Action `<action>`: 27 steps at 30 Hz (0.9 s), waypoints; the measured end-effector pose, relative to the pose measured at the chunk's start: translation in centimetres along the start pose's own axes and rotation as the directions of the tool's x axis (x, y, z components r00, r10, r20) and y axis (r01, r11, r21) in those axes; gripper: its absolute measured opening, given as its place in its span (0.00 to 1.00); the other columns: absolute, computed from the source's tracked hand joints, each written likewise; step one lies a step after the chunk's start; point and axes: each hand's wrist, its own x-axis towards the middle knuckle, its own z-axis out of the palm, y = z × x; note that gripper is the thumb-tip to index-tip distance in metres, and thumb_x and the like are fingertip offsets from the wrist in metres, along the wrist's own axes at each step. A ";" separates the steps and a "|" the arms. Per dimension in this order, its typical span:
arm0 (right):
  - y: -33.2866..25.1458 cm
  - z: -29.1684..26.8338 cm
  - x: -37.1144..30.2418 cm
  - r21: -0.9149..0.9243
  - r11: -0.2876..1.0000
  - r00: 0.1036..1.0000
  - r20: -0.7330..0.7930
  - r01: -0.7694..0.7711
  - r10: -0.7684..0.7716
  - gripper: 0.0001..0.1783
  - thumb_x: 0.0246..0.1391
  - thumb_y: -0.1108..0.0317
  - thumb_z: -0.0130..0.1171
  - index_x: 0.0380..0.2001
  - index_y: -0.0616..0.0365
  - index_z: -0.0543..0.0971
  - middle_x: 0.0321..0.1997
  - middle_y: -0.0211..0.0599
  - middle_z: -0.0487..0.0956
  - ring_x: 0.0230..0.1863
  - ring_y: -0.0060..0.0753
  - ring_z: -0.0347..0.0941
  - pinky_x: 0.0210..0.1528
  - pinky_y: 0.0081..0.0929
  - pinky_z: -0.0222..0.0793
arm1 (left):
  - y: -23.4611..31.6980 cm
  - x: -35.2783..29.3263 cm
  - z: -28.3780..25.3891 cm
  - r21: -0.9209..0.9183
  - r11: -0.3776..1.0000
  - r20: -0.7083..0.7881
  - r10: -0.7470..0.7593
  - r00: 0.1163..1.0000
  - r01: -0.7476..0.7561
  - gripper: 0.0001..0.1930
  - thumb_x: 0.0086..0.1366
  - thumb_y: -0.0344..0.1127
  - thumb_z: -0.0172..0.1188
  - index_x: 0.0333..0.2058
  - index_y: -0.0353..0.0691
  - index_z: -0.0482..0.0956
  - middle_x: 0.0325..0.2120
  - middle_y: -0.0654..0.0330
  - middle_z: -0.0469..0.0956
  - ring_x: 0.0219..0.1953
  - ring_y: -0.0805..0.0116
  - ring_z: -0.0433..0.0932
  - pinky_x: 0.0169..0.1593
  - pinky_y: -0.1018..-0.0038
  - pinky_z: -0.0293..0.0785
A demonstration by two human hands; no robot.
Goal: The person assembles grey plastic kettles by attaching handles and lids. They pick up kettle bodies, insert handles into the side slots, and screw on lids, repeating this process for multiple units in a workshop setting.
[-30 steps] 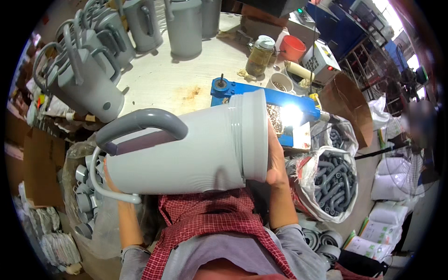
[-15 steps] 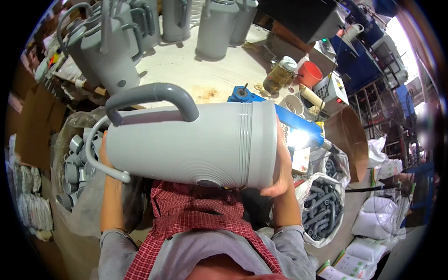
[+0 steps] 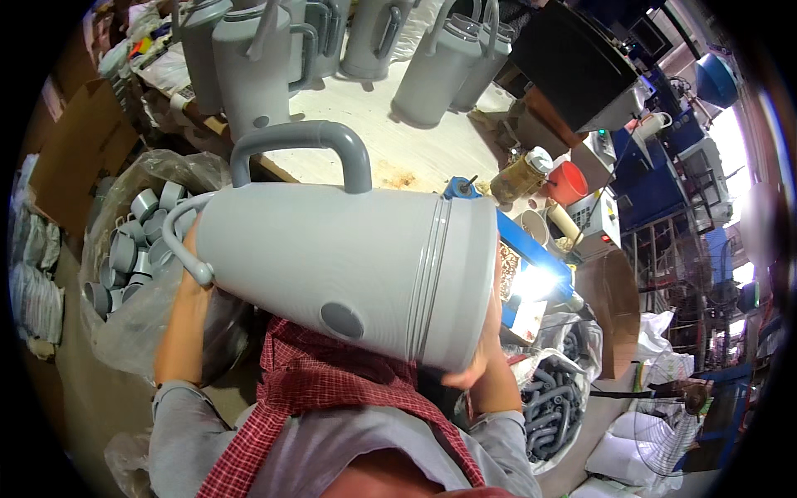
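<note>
Lying sideways in front of my chest is a large light grey insulated jug [image 3: 320, 249] with a dark grey side handle [image 3: 320, 133] on top. A round dark disc [image 3: 341, 319] shows on its body, and a thin grey bail handle [image 3: 178, 241] hangs at its left, narrower end. My left hand [image 3: 192, 236] holds that end, its fingers mostly hidden behind the jug. My right hand [image 3: 483, 344] grips the wide ribbed end, thumb along the edge and the other fingers out of sight.
Several similar grey jugs [image 3: 436, 79] stand on the white table [image 3: 378, 108]. A blue device [image 3: 519, 241] with a bright light, a jar [image 3: 521, 174] and a red cup [image 3: 568, 183] sit at right. Bags of grey cups [image 3: 124, 249] and dark handles [image 3: 552, 407] flank me.
The jug has tilted, its wide right end lower and its dark disc rolled further into sight. My view has shifted, so the table things appear further right. Both hands keep their hold.
</note>
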 end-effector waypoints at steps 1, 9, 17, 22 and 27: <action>0.0 0.5 0.0 0.034 0.998 0.999 0.005 -0.046 0.046 0.64 0.35 0.29 0.58 0.67 0.65 0.52 0.69 0.60 0.47 0.70 0.59 0.40 0.67 0.50 0.39 | -2.1 0.9 -3.7 -0.075 0.997 0.030 0.014 0.999 -0.012 0.19 0.70 0.41 0.47 0.53 0.36 0.71 0.44 0.58 0.77 0.45 0.69 0.76 0.48 0.75 0.73; -1.3 1.1 4.7 0.557 0.825 0.790 -0.461 -0.098 0.405 0.47 0.56 0.36 0.47 0.64 0.67 0.55 0.65 0.44 0.61 0.68 0.38 0.54 0.68 0.34 0.48 | 8.9 -2.7 1.7 -0.284 0.958 -0.331 -0.130 0.935 0.033 0.20 0.69 0.47 0.48 0.48 0.37 0.75 0.40 0.59 0.79 0.38 0.68 0.79 0.41 0.75 0.76; 3.0 0.0 3.4 0.305 0.949 0.821 -0.518 -0.085 0.240 0.66 0.40 0.15 0.20 0.69 0.60 0.46 0.74 0.43 0.45 0.75 0.39 0.34 0.73 0.39 0.23 | 5.2 -0.8 1.3 -0.186 0.977 -0.355 -0.169 0.919 0.108 0.18 0.68 0.46 0.52 0.45 0.37 0.76 0.38 0.58 0.79 0.39 0.68 0.79 0.41 0.74 0.77; 1.7 3.2 5.0 0.438 0.895 0.869 -0.407 -0.086 0.283 0.68 0.38 0.13 0.18 0.69 0.59 0.43 0.74 0.43 0.43 0.75 0.40 0.32 0.73 0.38 0.22 | 4.3 0.4 1.4 -0.115 0.976 -0.208 -0.208 0.956 0.187 0.18 0.68 0.45 0.52 0.46 0.36 0.76 0.40 0.59 0.79 0.40 0.69 0.78 0.44 0.74 0.75; 2.0 -0.4 4.7 0.310 0.900 0.748 -0.506 -0.307 0.430 0.69 0.38 0.13 0.16 0.69 0.62 0.43 0.74 0.46 0.42 0.75 0.40 0.31 0.73 0.36 0.22 | 6.1 0.3 1.0 -0.131 0.973 -0.231 -0.214 0.949 0.188 0.18 0.68 0.45 0.52 0.48 0.37 0.75 0.40 0.60 0.79 0.41 0.68 0.78 0.45 0.73 0.75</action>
